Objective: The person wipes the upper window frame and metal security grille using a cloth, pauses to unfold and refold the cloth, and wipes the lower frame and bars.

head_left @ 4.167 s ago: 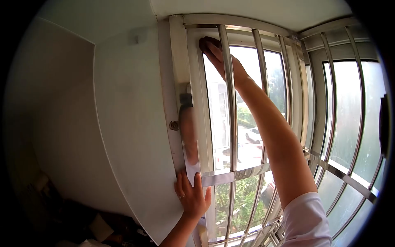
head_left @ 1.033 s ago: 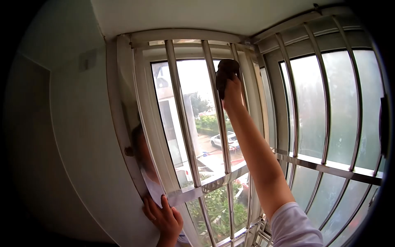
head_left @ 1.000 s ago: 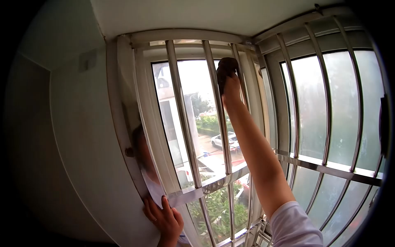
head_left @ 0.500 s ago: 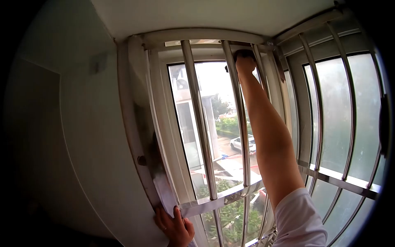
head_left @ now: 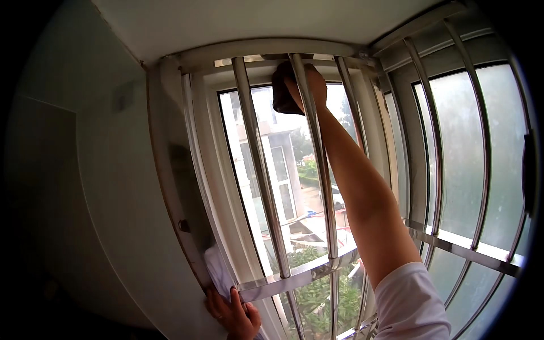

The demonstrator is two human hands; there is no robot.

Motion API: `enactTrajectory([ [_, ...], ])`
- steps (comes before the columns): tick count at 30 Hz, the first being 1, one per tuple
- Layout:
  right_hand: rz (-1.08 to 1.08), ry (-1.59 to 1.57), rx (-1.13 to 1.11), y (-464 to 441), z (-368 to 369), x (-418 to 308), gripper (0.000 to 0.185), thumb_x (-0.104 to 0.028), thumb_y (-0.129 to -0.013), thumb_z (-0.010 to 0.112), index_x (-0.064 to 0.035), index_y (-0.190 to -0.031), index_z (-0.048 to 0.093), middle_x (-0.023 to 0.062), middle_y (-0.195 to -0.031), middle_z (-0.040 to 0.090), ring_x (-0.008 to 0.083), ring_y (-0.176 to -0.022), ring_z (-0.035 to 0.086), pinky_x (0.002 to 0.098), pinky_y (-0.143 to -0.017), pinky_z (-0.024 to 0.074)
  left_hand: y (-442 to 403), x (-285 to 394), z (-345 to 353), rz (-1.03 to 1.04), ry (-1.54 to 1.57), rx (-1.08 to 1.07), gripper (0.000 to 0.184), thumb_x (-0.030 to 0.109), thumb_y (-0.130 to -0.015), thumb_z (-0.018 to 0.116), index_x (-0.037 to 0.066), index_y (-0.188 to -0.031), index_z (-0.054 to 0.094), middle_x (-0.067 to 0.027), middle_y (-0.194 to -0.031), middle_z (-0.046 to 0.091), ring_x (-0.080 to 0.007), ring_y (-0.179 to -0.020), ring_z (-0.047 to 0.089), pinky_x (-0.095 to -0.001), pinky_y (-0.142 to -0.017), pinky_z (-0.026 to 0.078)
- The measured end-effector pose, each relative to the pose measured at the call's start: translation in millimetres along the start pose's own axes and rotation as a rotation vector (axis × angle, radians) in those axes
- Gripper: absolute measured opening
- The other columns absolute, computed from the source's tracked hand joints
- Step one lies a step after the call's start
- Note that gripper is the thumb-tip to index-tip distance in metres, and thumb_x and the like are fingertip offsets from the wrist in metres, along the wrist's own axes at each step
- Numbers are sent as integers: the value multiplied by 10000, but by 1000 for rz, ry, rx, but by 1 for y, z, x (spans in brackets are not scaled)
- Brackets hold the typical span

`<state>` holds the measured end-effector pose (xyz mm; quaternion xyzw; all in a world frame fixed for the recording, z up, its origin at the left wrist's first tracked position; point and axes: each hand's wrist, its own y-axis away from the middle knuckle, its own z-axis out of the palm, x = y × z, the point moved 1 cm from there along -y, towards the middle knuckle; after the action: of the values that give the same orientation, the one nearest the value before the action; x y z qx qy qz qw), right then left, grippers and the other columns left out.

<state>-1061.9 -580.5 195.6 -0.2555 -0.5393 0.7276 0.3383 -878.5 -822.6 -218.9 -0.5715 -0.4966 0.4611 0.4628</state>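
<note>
Reaching up between the bars, my right hand (head_left: 315, 85) is closed on a dark cloth (head_left: 286, 93). It presses the cloth against the top of the window (head_left: 263, 107), close under the upper frame. A vertical bar (head_left: 306, 96) crosses in front of the hand and hides part of the fingers. Low on the left, my left hand (head_left: 238, 317) grips the edge of the metal frame (head_left: 218, 266), where the horizontal rail (head_left: 294, 277) meets it.
Shiny metal bars (head_left: 258, 158) stand across the window in a row. A second barred window (head_left: 459, 124) with frosted glass is on the right. A plain wall (head_left: 119, 187) lies left, a ceiling (head_left: 238, 22) above. Outside are plants (head_left: 317, 289) and a building.
My right hand has moved left along the top of the window with the cloth, which now shows more. My left hand stays on the frame. The view has shifted slightly.
</note>
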Motion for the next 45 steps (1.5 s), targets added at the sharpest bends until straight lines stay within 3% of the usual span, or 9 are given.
enactTrajectory([
  [2,16,-5,61,-1,17,19,296,-266,-787,636,-37,-974,646,176,-901,646,348,-863,627,428,-764,511,-2,-3,3,-8,-6,77,500,380,-946,427,59,-1328,467,-301,-1346,376,-499,-1249,342,-656,-979,269],
  [8,247,-8,119,5,20,20,357,-339,-833,616,-105,-1103,616,146,-1046,590,358,-939,617,457,-775,516,0,-3,-2,19,40,11,570,225,-859,459,21,-1381,354,-370,-1342,325,-561,-1222,328,-675,-951,275],
  [14,976,-216,302,-14,6,96,518,-446,-904,494,-13,-1172,592,225,-1214,582,365,-1011,621,447,-861,498,1,-3,0,1,25,-11,572,220,-850,464,21,-1375,359,-372,-1334,329,-557,-1224,330,-676,-953,267],
  [19,763,151,340,-16,43,95,468,-392,-899,507,7,-1131,588,235,-1142,601,383,-1027,600,420,-840,509,2,1,0,-12,9,-2,576,211,-847,464,22,-1379,352,-374,-1334,328,-554,-1222,327,-676,-956,262],
  [25,-149,-247,66,10,40,-1,302,-241,-843,608,-4,-1027,637,215,-970,644,393,-911,615,457,-814,487,0,0,0,8,9,26,577,201,-847,455,16,-1381,342,-369,-1341,323,-553,-1220,323,-677,-957,259],
  [31,8,-241,-50,17,20,13,330,-265,-851,613,11,-1032,600,231,-934,641,385,-872,626,419,-779,497,-2,2,-3,12,4,-16,583,197,-848,447,7,-1384,320,-366,-1356,303,-549,-1235,306,-673,-970,248],
  [35,624,-1213,-323,58,-5,29,149,-151,-930,547,-37,-1005,606,20,-803,608,101,-726,585,253,-637,479,-3,3,-3,8,-22,-12,591,186,-842,441,4,-1390,316,-359,-1386,263,-544,-1245,291,-661,-986,237],
  [38,737,-1288,-7,92,-48,13,141,-120,-941,524,-26,-1027,584,37,-878,619,108,-747,591,232,-660,481,-2,1,-2,13,-23,3,597,194,-844,440,13,-1399,314,-345,-1403,263,-536,-1256,290,-656,-993,236],
  [45,236,-890,226,153,-138,-17,192,-34,-929,516,-18,-1113,568,55,-995,604,109,-916,569,241,-825,442,2,0,1,-32,-57,10,587,217,-858,428,31,-1407,335,-328,-1426,258,-531,-1278,285,-645,-1002,241],
])
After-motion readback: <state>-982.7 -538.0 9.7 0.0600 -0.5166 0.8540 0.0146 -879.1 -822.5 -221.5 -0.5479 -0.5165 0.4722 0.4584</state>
